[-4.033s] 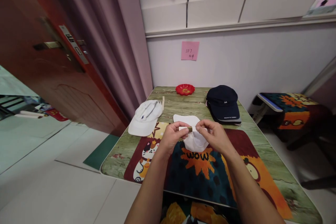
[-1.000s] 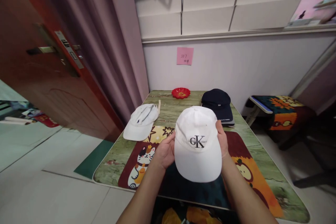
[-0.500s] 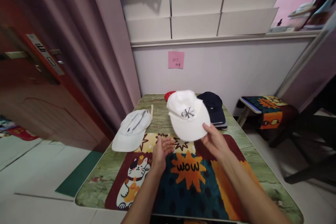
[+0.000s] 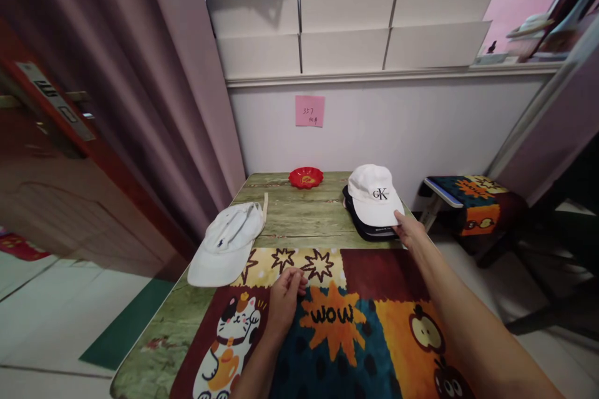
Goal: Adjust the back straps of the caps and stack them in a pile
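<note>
The white cap with black letters (image 4: 374,193) rests on top of dark caps (image 4: 372,232) at the table's back right. My right hand (image 4: 409,229) pinches the front edge of its brim. Over the patterned mat, my left hand (image 4: 286,293) hovers with its fingers curled together and nothing visible in them. A second white cap (image 4: 229,240), with a small dark emblem, lies at the left of the table, its brim toward the front left.
A red scalloped dish (image 4: 306,177) sits at the table's back edge. The patterned mat (image 4: 327,336) covers the table's front. Right of the table stands a low cloth-covered stool (image 4: 472,199); a wooden door (image 4: 60,199) is at the left.
The lettered white cap has moved right and back, from the air onto the dark caps, with my right hand still on its brim. My left hand's fingers have curled in. The red dish is uncovered.
</note>
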Tool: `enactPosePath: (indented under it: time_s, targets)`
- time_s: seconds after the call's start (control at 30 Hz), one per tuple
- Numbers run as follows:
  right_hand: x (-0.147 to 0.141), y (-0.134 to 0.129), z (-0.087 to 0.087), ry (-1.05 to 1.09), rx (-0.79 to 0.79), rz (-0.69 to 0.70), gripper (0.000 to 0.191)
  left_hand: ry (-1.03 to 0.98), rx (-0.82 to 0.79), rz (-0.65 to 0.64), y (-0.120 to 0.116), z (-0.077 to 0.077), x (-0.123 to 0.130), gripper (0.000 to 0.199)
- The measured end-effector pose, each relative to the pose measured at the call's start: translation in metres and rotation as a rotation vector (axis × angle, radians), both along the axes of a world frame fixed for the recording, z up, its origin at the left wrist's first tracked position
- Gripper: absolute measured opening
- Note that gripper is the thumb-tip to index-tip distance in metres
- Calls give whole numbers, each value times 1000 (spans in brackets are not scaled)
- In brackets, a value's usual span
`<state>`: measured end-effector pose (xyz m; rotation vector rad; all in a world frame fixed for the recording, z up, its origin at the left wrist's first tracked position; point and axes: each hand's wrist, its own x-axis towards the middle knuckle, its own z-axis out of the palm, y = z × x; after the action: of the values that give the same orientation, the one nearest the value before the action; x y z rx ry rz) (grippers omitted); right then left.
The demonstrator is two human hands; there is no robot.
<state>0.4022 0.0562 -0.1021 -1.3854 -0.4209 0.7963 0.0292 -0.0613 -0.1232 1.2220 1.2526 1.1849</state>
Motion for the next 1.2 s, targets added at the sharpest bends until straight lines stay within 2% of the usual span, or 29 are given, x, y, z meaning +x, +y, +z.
enactPosePath:
  time_s: [0.1, 0.23, 0.3, 0.4, 0.47, 0.57, 0.67, 0.83, 0.97, 1.03, 1.1, 1.2]
  targets:
    - [10, -9, -8, -153, -98, -26, 34, 26, 6, -33, 0, -1, -1, 34]
    - [15, -11, 4, -402, -210, -143, 79, 31, -13, -25, -1, -3, -2, 34]
    - [7, -7, 12, -617, -254, -166, 97, 33, -20, -21, -1, -2, -1, 35]
    - [-15, 8, 21, -1014, -314, -89, 109, 50, -25, -22, -3, 1, -1, 34]
    - [-29, 19, 23, -1157, -332, -34, 116, 64, -25, -27, -4, 4, 0, 32]
    - [-38, 32, 16, -1208, -370, 16, 132, 82, -30, -35, -6, 7, -1, 30]
    - [-34, 36, 5, -1169, -444, 83, 141, 94, -39, -35, -6, 10, -2, 30]
    - [-30, 34, -12, -1140, -539, 132, 134, 136, -35, -58, -5, 6, -4, 30]
    - [-36, 32, -16, -1185, -559, 105, 129, 118, -64, -80, -7, -2, -2, 30]
    - [-38, 31, -17, -1198, -549, 95, 130, 76, -101, -84, -3, -1, -3, 29]
    - [-38, 31, -18, -1197, -538, 89, 133, 87, -77, -35, 10, 10, -12, 29]
    - [-35, 30, -19, -1174, -520, 95, 135, 318, 131, 156, 51, 43, -44, 29]
